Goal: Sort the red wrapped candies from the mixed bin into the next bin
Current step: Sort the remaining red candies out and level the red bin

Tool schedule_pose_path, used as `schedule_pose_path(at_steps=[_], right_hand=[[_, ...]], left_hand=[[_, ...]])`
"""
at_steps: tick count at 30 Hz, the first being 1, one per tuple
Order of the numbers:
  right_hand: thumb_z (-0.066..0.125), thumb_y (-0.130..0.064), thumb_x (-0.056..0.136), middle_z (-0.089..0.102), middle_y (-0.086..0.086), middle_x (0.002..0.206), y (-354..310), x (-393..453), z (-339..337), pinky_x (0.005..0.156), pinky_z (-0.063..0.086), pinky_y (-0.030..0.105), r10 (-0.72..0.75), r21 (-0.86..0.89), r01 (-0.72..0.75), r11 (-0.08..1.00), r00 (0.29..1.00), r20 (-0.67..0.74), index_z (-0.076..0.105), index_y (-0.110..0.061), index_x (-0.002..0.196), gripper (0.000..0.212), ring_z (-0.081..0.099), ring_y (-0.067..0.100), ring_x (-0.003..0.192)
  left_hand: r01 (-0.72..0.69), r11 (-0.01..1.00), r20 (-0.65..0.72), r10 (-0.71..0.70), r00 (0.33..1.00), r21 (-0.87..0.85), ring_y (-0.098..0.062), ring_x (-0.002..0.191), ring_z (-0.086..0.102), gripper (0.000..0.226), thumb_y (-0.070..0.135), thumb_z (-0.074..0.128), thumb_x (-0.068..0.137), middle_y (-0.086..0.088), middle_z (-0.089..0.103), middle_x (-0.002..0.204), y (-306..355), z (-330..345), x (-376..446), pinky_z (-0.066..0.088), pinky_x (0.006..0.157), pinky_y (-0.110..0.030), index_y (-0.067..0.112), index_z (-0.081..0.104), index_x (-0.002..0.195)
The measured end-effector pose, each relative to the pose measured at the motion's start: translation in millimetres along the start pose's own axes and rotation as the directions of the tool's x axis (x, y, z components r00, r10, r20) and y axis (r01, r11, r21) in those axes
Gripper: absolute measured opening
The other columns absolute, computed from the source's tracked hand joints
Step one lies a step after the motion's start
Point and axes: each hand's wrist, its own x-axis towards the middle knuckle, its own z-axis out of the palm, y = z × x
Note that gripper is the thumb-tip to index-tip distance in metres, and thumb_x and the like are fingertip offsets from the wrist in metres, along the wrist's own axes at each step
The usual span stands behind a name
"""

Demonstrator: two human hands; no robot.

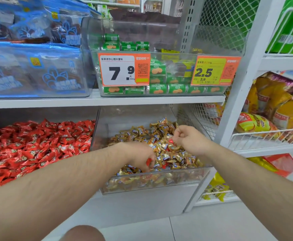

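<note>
left hand (138,157): pinching a red candy (148,161), front of mixed bin (159,181)
right hand (188,139): pinching another red (171,141), mid-bin
red bin (38,146): left of it, pretty full
left to do: probably few reds, hard to tell

Two bare forearms, no sleeves in view, fine hair along both. No watch, bands, rings or gloves visible on left hand (138,156) or right hand (189,138). Wrists bare too. Bare knee (83,233) at near edge, no trouser fabric showing there. Fingernails too small to make out. No markings or tattoos visible on either arm.
</note>
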Motion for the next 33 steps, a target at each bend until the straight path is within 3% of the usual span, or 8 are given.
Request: schedule_pose_path(at_steps=[4,9,12,15,20,24,29,33], right_hand=[[0.039,0.003,0.097,0.064,0.008,0.074,9,-8,-9,0.057,0.046,0.03,0.138,0.389,-0.117,0.914,0.99,-0.028,0.053,-0.014,0.095,0.022,0.061,0.021,0.062],[0.042,0.003,0.085,0.046,0.006,0.053,12,-7,-11,0.044,0.023,0.022,0.216,0.479,-0.163,0.863,0.975,-0.058,0.065,-0.006,0.098,0.028,0.03,0.017,0.041],[0.062,-0.014,0.089,0.056,-0.004,0.056,6,-5,-4,0.041,0.032,0.02,0.082,0.063,-0.082,0.995,0.997,0.003,0.073,-0.011,0.092,0.012,0.043,0.009,0.043],[0.067,-0.016,0.085,0.067,-0.014,0.076,7,3,10,0.065,0.047,0.019,-0.093,-0.42,0.163,0.893,0.979,0.182,0.078,-0.016,0.089,0.012,0.058,0.0,0.069],[0.068,-0.012,0.082,0.066,-0.011,0.096,14,23,29,0.083,0.052,0.029,-0.025,-0.702,0.269,0.659,0.941,0.337,0.075,-0.023,0.105,0.027,0.061,0.012,0.092],[0.065,-0.005,0.078,0.065,0.005,0.113,22,37,44,0.084,0.057,0.04,0.042,-0.792,0.331,0.513,0.912,0.408,0.071,-0.018,0.107,0.032,0.062,0.024,0.101],[0.065,-0.007,0.078,0.059,0.008,0.104,17,40,55,0.07,0.052,0.034,0.012,-0.83,0.35,0.434,0.919,0.394,0.072,-0.013,0.094,0.019,0.063,0.029,0.089],[0.057,-0.013,0.09,0.063,-0.002,0.075,9,36,39,0.058,0.043,0.023,-0.081,-0.645,0.239,0.726,0.961,0.265,0.069,-0.01,0.077,0.018,0.057,0.011,0.066]], left_hand=[[-0.039,0.988,0.071,0.029,0.997,0.151,-0.019,0.107,0.06,0.033,0.023,0.061,0.093,0.006,0.064,0.123,2,3,12,0.049,0.077,-0.031,0.029,0.064,0.126],[-0.069,0.95,0.087,0.044,0.995,0.304,-0.028,0.103,0.062,0.046,0.001,0.049,0.093,-0.001,0.065,0.12,7,14,15,0.054,0.08,-0.039,0.026,0.061,0.13],[-0.088,0.92,0.029,0.083,0.996,0.382,-0.027,0.087,0.06,0.041,-0.003,0.047,0.091,-0.002,0.065,0.101,9,16,17,0.05,0.068,-0.036,0.02,0.064,0.12],[-0.071,0.94,-0.058,0.096,0.994,0.333,-0.022,0.073,0.05,0.021,0.01,0.052,0.091,0.004,0.052,0.079,5,16,14,0.038,0.059,-0.031,0.02,0.064,0.105],[0.073,0.964,-0.317,-0.155,0.936,-0.256,-0.018,0.07,0.05,0.028,0.04,0.069,0.079,0.007,0.053,0.073,-17,15,-6,0.04,0.061,-0.031,0.025,0.046,0.075],[-0.017,0.552,-0.268,-0.377,0.887,-0.834,-0.015,0.061,0.047,0.04,0.027,0.072,0.081,-0.002,0.047,0.069,-19,12,-24,0.034,0.054,-0.027,0.021,0.035,0.067],[-0.111,-0.062,-0.067,-0.49,0.869,-0.992,-0.017,0.06,0.057,0.018,0.001,0.062,0.083,-0.012,0.059,0.074,-8,17,-28,0.042,0.048,-0.024,0.01,0.048,0.077],[-0.226,-0.36,-0.007,-0.518,0.855,-0.905,-0.025,0.081,0.064,0.019,-0.012,0.059,0.084,-0.018,0.059,0.093,-3,20,-26,0.057,0.071,-0.028,0.005,0.051,0.08]])
